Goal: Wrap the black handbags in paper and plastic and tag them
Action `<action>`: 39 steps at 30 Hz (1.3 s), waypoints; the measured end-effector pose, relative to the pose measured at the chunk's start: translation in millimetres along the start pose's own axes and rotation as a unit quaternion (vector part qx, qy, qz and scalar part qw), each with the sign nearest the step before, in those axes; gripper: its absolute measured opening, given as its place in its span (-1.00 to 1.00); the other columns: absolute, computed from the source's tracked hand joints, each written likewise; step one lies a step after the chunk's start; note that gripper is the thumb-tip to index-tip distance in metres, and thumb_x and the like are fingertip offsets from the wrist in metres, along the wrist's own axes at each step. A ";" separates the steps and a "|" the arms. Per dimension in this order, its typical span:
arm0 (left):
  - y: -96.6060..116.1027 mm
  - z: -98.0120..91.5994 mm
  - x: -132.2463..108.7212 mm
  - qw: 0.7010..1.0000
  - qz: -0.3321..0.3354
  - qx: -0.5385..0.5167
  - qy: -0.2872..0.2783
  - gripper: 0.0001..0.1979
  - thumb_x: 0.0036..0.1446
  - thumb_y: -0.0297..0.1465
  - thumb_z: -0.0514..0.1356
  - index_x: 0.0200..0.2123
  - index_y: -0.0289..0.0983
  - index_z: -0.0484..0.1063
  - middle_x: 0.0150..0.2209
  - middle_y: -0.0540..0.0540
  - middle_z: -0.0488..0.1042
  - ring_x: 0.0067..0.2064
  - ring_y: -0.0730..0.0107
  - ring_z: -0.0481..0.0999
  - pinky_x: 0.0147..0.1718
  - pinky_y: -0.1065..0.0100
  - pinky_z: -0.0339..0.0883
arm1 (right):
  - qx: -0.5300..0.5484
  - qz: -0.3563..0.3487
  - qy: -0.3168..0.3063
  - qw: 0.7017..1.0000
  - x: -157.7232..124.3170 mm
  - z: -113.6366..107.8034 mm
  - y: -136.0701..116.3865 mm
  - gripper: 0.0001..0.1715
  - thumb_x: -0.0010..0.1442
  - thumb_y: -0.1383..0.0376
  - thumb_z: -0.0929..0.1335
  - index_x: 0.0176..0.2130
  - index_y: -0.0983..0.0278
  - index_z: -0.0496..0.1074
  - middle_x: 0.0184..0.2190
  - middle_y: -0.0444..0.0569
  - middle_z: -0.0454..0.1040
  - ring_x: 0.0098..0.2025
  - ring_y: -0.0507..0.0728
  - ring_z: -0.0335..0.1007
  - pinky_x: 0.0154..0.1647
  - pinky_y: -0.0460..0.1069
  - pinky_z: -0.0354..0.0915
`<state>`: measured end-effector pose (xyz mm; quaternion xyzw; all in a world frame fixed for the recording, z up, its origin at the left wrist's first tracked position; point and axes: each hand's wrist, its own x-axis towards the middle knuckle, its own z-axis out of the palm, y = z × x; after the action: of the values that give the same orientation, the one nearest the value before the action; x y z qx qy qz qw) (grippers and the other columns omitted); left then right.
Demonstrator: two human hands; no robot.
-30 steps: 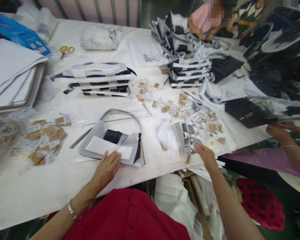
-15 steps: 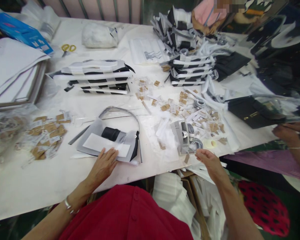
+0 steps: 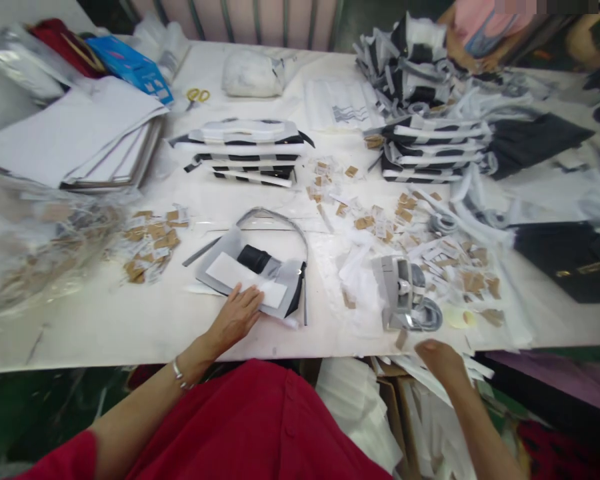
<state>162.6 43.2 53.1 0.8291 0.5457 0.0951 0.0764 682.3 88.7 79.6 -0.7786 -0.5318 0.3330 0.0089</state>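
My left hand (image 3: pixel 236 318) lies flat, fingers stretched out, on the near edge of a paper-wrapped grey and black handbag (image 3: pixel 253 275) with a curved strap, on the white table (image 3: pixel 130 320). My right hand (image 3: pixel 440 360) hangs just off the table's front edge, above white paper sheets (image 3: pixel 430 380) in a cardboard box; it is blurred and its fingers do not show clearly. A grey tape dispenser (image 3: pixel 405 293) stands just beyond the right hand.
Small brown-and-white tags (image 3: pixel 153 241) are scattered left and right of the bag. Stacks of black-and-white wrapped bags (image 3: pixel 245 150) lie further back, white boards (image 3: pixel 75 137) at far left, yellow scissors (image 3: pixel 198 95), a black handbag (image 3: pixel 575 260) at right. Another person (image 3: pixel 475 30) sits across.
My right hand has drawn back from the tape dispenser off the table edge toward the box below. The view has shifted left. My left hand stays on the bag.
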 end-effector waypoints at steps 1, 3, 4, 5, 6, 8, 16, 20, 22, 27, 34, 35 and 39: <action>1.7 -1.5 0.1 1.000 -0.006 -0.003 -0.001 -0.63 0.27 -0.46 0.04 0.13 -0.32 0.30 0.05 -0.25 0.46 0.20 0.09 0.34 0.26 -0.09 0.02 | -0.030 0.006 -0.017 0.999 -2.6 -2.8 2.3 -0.70 -0.21 0.16 0.39 -0.79 0.18 0.28 -0.72 0.11 0.41 -0.54 0.30 0.45 -0.45 0.14 0.31; 4.1 -4.0 0.6 1.000 -0.017 -0.014 -0.008 -0.63 0.24 -0.48 0.07 0.12 -0.34 0.30 0.05 -0.25 0.45 0.20 0.09 0.34 0.27 -0.09 0.00 | -0.071 0.025 -0.098 0.992 -10.2 -6.1 0.6 -0.72 -0.21 0.16 0.38 -0.80 0.14 0.32 -0.72 0.10 0.42 -0.58 0.28 0.42 -0.47 0.13 0.29; 4.9 -4.8 0.8 0.999 -0.022 -0.021 -0.012 -0.62 0.23 -0.47 0.08 0.12 -0.34 0.29 0.05 -0.25 0.45 0.21 0.09 0.33 0.28 -0.09 -0.01 | -0.053 0.008 -0.141 0.989 -14.9 -6.6 -6.7 -0.76 -0.17 0.12 0.37 -0.74 0.13 0.40 -0.68 0.06 0.45 -0.56 0.25 0.43 -0.47 0.10 0.30; 5.5 -5.2 0.9 0.999 -0.028 -0.029 -0.015 -0.62 0.23 -0.47 0.10 0.12 -0.34 0.29 0.06 -0.25 0.44 0.21 0.09 0.32 0.28 -0.10 -0.02 | -0.019 -0.031 -0.166 0.986 -19.9 -6.1 -20.2 -0.74 -0.10 0.06 0.35 -0.65 0.13 0.46 -0.64 0.01 0.48 -0.54 0.21 0.43 -0.46 0.06 0.31; 6.0 -5.3 0.8 0.999 -0.033 -0.036 -0.017 -0.61 0.23 -0.46 0.11 0.13 -0.35 0.29 0.06 -0.26 0.44 0.22 0.08 0.31 0.29 -0.10 -0.03 | 0.014 -0.073 -0.184 0.980 -25.1 -4.6 -40.6 -0.70 -0.04 0.02 0.34 -0.57 0.15 0.49 -0.60 -0.04 0.49 -0.51 0.18 0.43 -0.45 0.02 0.32; 6.7 -4.7 0.2 0.998 -0.042 -0.046 -0.015 -0.60 0.22 -0.45 0.12 0.13 -0.34 0.28 0.06 -0.26 0.43 0.23 0.08 0.30 0.30 -0.10 -0.06 | 0.027 -0.158 -0.245 0.956 -34.2 2.2 -100.7 -0.65 0.05 -0.01 0.33 -0.49 0.19 0.48 -0.55 -0.08 0.49 -0.47 0.13 0.41 -0.45 -0.04 0.31; 4.5 3.4 -5.2 0.998 -0.031 -0.048 0.009 -0.61 0.27 -0.43 0.09 0.15 -0.29 0.26 0.07 -0.24 0.43 0.25 0.15 0.27 0.31 -0.10 -0.07 | -0.214 -0.449 -0.280 0.821 -27.2 94.1 -356.0 -0.80 0.17 0.17 0.35 -0.34 0.22 0.53 -0.43 -0.13 0.56 -0.36 0.06 0.44 -0.36 -0.10 0.20; 0.6 8.1 -9.4 0.999 -0.013 -0.037 0.015 -0.62 0.29 -0.46 0.04 0.17 -0.30 0.25 0.11 -0.25 0.40 0.28 0.18 0.23 0.32 -0.07 -0.09 | -0.419 -0.478 -0.222 0.739 -7.3 151.4 -406.7 -0.86 0.11 0.19 0.43 -0.33 0.19 0.56 -0.31 -0.04 0.61 -0.20 0.13 0.50 -0.17 -0.04 0.21; -0.9 8.9 -10.0 0.999 -0.003 -0.039 0.011 -0.61 0.29 -0.47 0.03 0.17 -0.30 0.25 0.10 -0.25 0.41 0.27 0.17 0.23 0.32 -0.08 -0.10 | -0.449 -0.462 -0.213 0.735 1.3 168.6 -418.6 -0.84 0.01 0.19 0.50 -0.39 0.22 0.56 -0.33 0.02 0.61 -0.19 0.19 0.50 -0.09 0.02 0.20; -2.6 3.9 -7.9 0.998 -0.003 -0.060 0.001 -0.60 0.27 -0.50 0.02 0.17 -0.32 0.25 0.08 -0.25 0.41 0.25 0.13 0.25 0.31 -0.08 -0.09 | -0.483 -0.461 -0.122 0.734 18.3 153.5 -419.2 -0.63 -0.02 0.12 0.54 -0.26 0.30 0.56 -0.18 0.22 0.56 0.00 0.36 0.38 0.07 0.17 0.10; -2.5 -0.1 -9.3 0.996 0.002 -0.085 0.010 -0.57 0.25 -0.54 -0.01 0.19 -0.34 0.23 0.08 -0.27 0.40 0.27 0.09 0.21 0.30 -0.09 -0.11 | -0.255 -0.478 0.080 0.837 25.0 143.5 -362.9 -0.44 0.14 0.06 0.43 0.07 0.21 0.38 -0.01 0.11 0.48 0.00 0.30 0.37 -0.01 0.17 0.21; -3.0 -0.7 -9.4 0.996 0.003 -0.085 0.009 -0.56 0.24 -0.54 -0.01 0.19 -0.34 0.22 0.09 -0.27 0.40 0.27 0.09 0.21 0.30 -0.09 -0.12 | -0.234 -0.471 0.081 0.846 23.9 152.9 -353.5 -0.43 0.15 0.04 0.42 0.08 0.22 0.37 0.00 0.11 0.47 0.01 0.30 0.36 0.01 0.17 0.21; -5.2 -5.6 -8.1 0.996 0.014 -0.090 -0.007 -0.56 0.24 -0.52 0.00 0.20 -0.36 0.22 0.10 -0.30 0.38 0.26 0.09 0.22 0.30 -0.08 -0.11 | -0.197 -0.405 0.145 0.881 14.7 184.5 -327.7 -0.36 0.13 -0.02 0.41 0.05 0.34 0.38 0.04 0.25 0.43 0.07 0.38 0.33 0.11 0.28 0.17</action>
<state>153.5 37.9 56.7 0.8268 0.5230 0.1393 0.1534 318.6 180.4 49.2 -0.5207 -0.8480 0.0721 0.0669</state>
